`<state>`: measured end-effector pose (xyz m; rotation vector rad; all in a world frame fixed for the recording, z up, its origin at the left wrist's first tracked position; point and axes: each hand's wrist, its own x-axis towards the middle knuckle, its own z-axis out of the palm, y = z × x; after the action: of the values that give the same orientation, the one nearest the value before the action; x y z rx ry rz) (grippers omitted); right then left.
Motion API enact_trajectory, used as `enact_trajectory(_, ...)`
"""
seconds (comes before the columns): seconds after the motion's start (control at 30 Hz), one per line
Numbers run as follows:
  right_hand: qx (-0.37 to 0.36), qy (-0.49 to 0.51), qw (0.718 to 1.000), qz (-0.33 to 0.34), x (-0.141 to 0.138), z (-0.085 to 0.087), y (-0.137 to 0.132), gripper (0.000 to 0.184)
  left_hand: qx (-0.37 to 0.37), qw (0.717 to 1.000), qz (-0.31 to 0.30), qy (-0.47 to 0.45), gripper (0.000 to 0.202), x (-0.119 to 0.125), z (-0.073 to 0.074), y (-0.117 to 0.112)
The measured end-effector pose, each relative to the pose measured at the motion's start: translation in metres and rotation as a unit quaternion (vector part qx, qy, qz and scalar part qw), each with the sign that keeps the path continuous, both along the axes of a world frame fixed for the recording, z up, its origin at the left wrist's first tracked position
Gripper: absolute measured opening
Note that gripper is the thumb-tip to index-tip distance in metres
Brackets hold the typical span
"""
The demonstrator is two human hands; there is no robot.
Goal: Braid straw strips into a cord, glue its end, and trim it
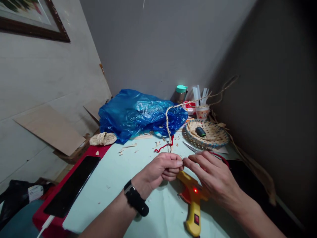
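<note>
My left hand (170, 167) is closed in a pinch over the middle of the table, a black watch (136, 198) on its wrist. My right hand (213, 177) meets it fingertip to fingertip, its thumb and forefinger closed. Whatever lies between the fingertips is too small to make out. Just above the left hand, a pale braided cord (167, 124) stands up and bends off to the right; its lower end is hidden behind that hand. Red yarn (164, 147) is looped around the cord low down. Under both hands lies a yellow glue gun (194, 211) with its red light lit.
A blue plastic bag (133, 112) fills the back. To the right stand a woven basket (218, 132) with a dark thread spool (200, 132), scissors (190, 147), a cup of glue sticks (202, 113) and a bottle (180, 94). A phone (74, 185) and raffia bundle (103, 138) lie left.
</note>
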<state>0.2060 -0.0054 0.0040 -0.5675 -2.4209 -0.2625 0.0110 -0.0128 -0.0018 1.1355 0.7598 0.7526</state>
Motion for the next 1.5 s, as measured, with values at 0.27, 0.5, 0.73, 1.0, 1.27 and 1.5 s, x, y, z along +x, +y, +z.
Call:
enact_trajectory(0.27,-0.273,0.123,0.954,-0.025,-0.009,0.006,-0.008,0.029,0.120,0.985,0.097,0.072,0.014,0.008,0.015,-0.012)
enact_trajectory(0.5,-0.599,0.271,0.753,0.016,-0.014,-0.010,0.000,0.031,0.449,0.813,0.199,0.312,0.023,0.021,0.002,-0.020)
enact_trajectory(0.73,-0.467,0.248,0.849,0.000,-0.009,0.001,0.003,0.021,0.231,0.931,0.177,0.222,0.018,0.015,0.014,-0.014)
enact_trajectory(1.0,-0.337,0.267,0.903,0.015,-0.002,0.011,0.000,0.010,0.025,0.992,0.122,0.032,0.018,0.009,0.024,-0.018)
enact_trajectory(1.27,-0.504,0.337,0.795,0.021,0.003,0.015,-0.001,0.016,0.133,0.963,0.214,0.094,0.011,0.017,0.023,-0.022)
enact_trajectory(1.5,-0.503,0.331,0.796,0.048,-0.003,0.015,-0.005,0.017,0.325,0.868,0.280,0.250,0.004,0.025,0.017,-0.030)
